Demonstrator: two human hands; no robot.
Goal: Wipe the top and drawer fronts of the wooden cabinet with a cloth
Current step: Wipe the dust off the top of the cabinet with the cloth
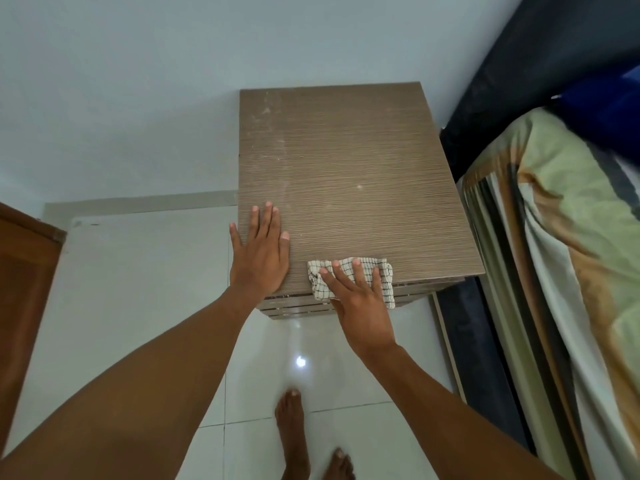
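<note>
Head view: we were wiping the top of the brown ribbed wooden cabinet [346,161], flat right hand [360,306] pressing the white checked cloth [387,271] at 6 o'clock, open left hand [259,258] resting at 8; next, we judged, a sweep toward dusty 11.

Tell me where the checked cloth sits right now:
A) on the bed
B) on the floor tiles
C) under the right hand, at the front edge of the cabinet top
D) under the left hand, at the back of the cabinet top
C: the right hand presses the cloth flat at the cabinet top's front edge; the left hand rests on bare wood.
</note>
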